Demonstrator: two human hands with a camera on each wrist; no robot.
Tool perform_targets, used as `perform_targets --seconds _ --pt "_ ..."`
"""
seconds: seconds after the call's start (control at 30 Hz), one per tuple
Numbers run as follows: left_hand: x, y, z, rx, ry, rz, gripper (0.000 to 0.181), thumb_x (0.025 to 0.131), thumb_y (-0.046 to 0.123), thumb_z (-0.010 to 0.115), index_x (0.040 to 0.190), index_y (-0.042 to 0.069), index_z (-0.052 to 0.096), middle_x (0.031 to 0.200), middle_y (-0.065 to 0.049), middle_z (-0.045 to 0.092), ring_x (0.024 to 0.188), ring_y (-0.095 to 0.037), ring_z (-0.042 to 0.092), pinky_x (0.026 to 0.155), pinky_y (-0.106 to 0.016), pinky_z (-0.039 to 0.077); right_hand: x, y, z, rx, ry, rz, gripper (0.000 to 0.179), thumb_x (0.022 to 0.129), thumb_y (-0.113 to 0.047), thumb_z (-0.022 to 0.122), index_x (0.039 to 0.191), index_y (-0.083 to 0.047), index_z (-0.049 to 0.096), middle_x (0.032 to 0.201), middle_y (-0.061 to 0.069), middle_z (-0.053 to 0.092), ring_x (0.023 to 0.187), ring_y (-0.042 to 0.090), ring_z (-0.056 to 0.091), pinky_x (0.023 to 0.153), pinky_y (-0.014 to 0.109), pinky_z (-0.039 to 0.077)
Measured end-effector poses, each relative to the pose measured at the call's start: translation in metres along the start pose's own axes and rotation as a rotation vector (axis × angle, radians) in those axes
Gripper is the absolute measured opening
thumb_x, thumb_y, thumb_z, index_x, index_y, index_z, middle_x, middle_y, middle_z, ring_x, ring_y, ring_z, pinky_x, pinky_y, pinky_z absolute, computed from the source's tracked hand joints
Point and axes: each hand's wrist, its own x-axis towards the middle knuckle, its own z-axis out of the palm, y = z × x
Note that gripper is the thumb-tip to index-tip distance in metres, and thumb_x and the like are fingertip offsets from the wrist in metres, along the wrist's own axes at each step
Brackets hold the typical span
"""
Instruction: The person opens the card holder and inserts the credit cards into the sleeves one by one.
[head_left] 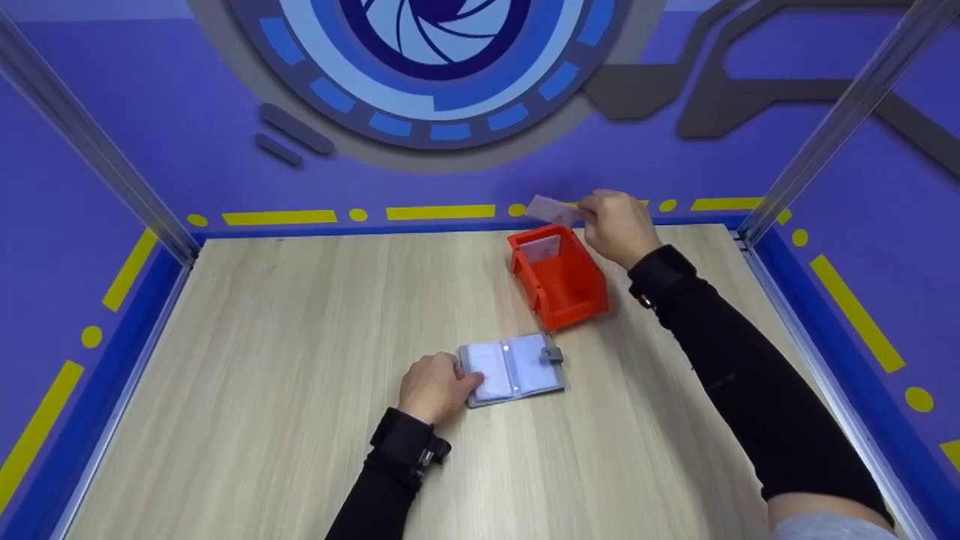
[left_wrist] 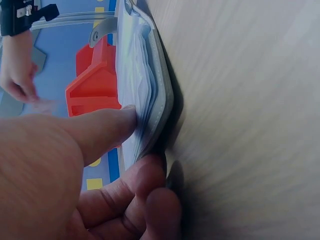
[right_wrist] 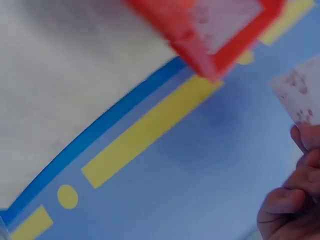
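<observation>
An open card holder with clear sleeves and a grey cover lies on the table. My left hand holds its left edge, thumb on top of the sleeves and fingers against the cover's edge, as the left wrist view shows. Above the back of the red bin, my right hand pinches a pale card by one end. The right wrist view shows pinkish marks on this card. Another pale card leans inside the bin against its back wall.
The wooden table is enclosed by blue-purple panels with yellow marks. Metal posts stand at its back corners. The bin sits close to the back panel, just behind the card holder. A snap strap sticks out from the holder's right side.
</observation>
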Motion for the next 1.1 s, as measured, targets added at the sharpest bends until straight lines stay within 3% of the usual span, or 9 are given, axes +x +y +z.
perform_targets --seconds 0.13,0.27,0.53,0.87,1.1 --pt "0.0 -0.001 0.0 0.005 0.004 0.001 0.038 0.095 0.039 0.085 0.075 0.014 0.065 0.071 0.003 0.059 0.064 -0.017 0.052 0.06 -0.033 0.037 -0.007 -0.01 -0.011 0.183 0.113 0.065 0.018 0.107 -0.009 0.068 0.111 0.002 0.082 0.099 0.02 0.078 0.078 0.031 0.066 0.071 0.038 0.05" --pt "0.0 -0.002 -0.001 0.013 0.003 -0.008 0.039 0.095 0.041 0.085 0.075 0.014 0.065 0.071 0.004 0.057 0.064 -0.016 0.052 0.059 -0.033 0.036 -0.017 -0.024 -0.018 0.317 0.128 0.127 0.02 0.108 -0.014 0.068 0.112 0.001 0.081 0.09 0.015 0.074 0.07 0.024 0.054 0.064 0.026 0.038" --pt "0.0 0.001 -0.002 -0.004 0.006 0.001 0.041 0.095 0.04 0.085 0.071 0.016 0.062 0.068 0.005 0.055 0.063 -0.016 0.051 0.059 -0.032 0.036 -0.044 -0.045 -0.022 0.335 0.047 0.144 0.02 0.108 -0.013 0.065 0.111 -0.001 0.081 0.085 0.012 0.071 0.063 0.022 0.052 0.055 0.024 0.037" --pt "0.0 0.001 -0.001 0.002 0.003 0.005 0.041 0.096 0.039 0.085 0.072 0.015 0.062 0.069 0.005 0.055 0.062 -0.015 0.05 0.058 -0.032 0.035 -0.074 -0.061 -0.023 0.533 -0.095 0.251 0.018 0.11 -0.02 0.067 0.109 -0.006 0.079 0.083 0.005 0.06 0.074 0.024 0.054 0.063 0.025 0.042" --pt "-0.001 0.0 0.0 0.012 0.004 0.009 0.042 0.095 0.04 0.085 0.071 0.015 0.061 0.068 0.004 0.056 0.063 -0.017 0.051 0.059 -0.033 0.036 -0.098 -0.071 -0.012 0.532 -0.185 0.259 0.019 0.11 -0.022 0.068 0.107 -0.006 0.077 0.081 0.008 0.06 0.071 0.026 0.055 0.062 0.026 0.044"
